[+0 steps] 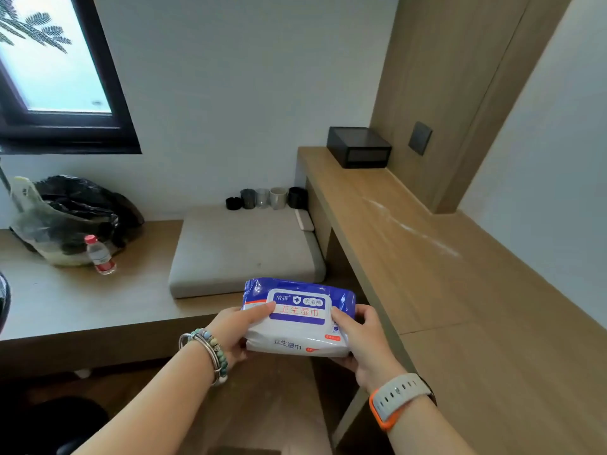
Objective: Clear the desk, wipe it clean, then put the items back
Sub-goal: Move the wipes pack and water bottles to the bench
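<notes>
Presently both thumbs press the top of the wet-wipe pack [299, 318], with the left hand [235, 331] and right hand [364, 344] curled round its ends, holding it just off the desk's [460, 307] front edge. A white smear [410, 226] crosses the desk. The slick wrapper could slip while the lid is peeled, or several wipes could drag out together.

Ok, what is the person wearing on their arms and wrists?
No sleeves show. The wrist of the left hand carries silver bangles and a bracelet of green and pale beads. The wrist of the right hand has a pale grey perforated watch strap with an orange underside.
</notes>
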`<state>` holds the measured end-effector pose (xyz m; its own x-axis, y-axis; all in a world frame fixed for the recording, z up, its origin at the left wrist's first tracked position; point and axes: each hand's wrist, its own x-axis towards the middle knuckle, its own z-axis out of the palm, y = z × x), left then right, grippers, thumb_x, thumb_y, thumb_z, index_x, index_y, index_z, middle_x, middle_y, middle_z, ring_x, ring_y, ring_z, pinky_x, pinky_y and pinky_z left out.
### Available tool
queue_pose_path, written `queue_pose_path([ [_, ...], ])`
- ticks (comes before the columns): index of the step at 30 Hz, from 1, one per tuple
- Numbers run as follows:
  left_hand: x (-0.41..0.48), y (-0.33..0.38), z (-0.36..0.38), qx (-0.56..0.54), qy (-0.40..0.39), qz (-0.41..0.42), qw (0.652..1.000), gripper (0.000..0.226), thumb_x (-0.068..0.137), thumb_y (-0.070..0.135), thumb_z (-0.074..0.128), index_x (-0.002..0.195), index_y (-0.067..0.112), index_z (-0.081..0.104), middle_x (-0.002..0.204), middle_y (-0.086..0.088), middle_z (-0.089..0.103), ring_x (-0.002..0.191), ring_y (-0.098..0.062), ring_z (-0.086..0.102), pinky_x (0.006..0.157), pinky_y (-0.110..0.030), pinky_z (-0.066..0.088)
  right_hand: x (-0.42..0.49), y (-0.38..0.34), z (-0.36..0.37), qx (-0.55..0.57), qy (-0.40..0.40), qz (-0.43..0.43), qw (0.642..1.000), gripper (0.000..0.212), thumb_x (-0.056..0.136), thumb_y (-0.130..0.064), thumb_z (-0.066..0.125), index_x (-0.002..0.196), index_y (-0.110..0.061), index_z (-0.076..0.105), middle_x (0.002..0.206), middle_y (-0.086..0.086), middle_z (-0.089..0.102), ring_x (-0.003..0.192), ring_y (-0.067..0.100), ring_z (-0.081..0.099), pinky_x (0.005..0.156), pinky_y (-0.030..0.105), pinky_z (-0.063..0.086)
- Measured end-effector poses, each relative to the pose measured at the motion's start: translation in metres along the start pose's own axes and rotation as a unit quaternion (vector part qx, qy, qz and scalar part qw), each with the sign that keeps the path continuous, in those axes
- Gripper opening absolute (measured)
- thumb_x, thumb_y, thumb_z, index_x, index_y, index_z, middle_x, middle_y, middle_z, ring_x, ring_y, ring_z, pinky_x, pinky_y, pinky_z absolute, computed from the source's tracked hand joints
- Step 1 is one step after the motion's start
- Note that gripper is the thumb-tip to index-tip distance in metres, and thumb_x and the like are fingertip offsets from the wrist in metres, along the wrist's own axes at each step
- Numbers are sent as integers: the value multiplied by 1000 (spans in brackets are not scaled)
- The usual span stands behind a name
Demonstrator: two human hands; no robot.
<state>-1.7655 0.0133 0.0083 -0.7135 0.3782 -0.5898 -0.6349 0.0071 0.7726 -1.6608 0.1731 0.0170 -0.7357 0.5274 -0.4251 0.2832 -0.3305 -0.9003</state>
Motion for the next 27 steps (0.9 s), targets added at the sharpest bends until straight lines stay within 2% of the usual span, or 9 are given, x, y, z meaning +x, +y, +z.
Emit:
queue_pose_path([
  [3,29,18,-17,-14,16,-12,1000,36,78,16,73,109,6,58,94,-14,72,89,-29,68,78,-43,54,32,-4,26,-7,-13,12,1000,34,88,-24,65,113,-23,41,96,4,67,78,18,70,62,32,57],
  [7,75,44,-27,-32,31,-19,999,37,78,16,73,110,6,57,93,-15,73,88,-30,69,73,-44,56,86,-16,52,-17,-29,17,999,35,88,-23,64,115,-22,41,97,4,66,79,18,69,56,29,55],
  [11,129,76,-26,-36,51,-19,998,41,76,16,73,112,6,55,97,-16,72,91,-33,68,83,-48,54,152,-33,71,-26,-49,21,998,37,88,-23,64,116,-22,41,100,4,65,81,19,69,60,31,57],
  [14,171,106,-23,-46,70,-31,996,43,75,15,74,112,6,54,100,-18,70,92,-35,68,84,-50,53,207,-52,86,-27,-69,34,997,36,88,-23,64,115,-23,41,99,4,65,81,19,69,63,33,58],
  [20,244,156,-24,-70,95,-44,992,40,76,12,73,110,4,55,96,-20,71,89,-35,68,76,-48,56,298,-81,119,-39,-93,55,993,30,88,-22,64,110,-23,43,99,6,67,81,21,70,65,35,58],
  [24,288,180,-30,-84,99,-67,989,40,76,13,73,111,5,55,93,-19,72,86,-35,69,67,-45,58,345,-89,140,-47,-97,67,992,29,89,-22,63,109,-22,42,100,8,68,79,20,70,55,29,54],
  [27,328,198,-38,-95,96,-76,988,41,76,12,73,112,4,54,95,-20,71,85,-36,69,63,-44,59,383,-94,156,-47,-99,81,991,29,89,-22,63,109,-22,43,99,8,68,77,21,70,55,29,54],
])
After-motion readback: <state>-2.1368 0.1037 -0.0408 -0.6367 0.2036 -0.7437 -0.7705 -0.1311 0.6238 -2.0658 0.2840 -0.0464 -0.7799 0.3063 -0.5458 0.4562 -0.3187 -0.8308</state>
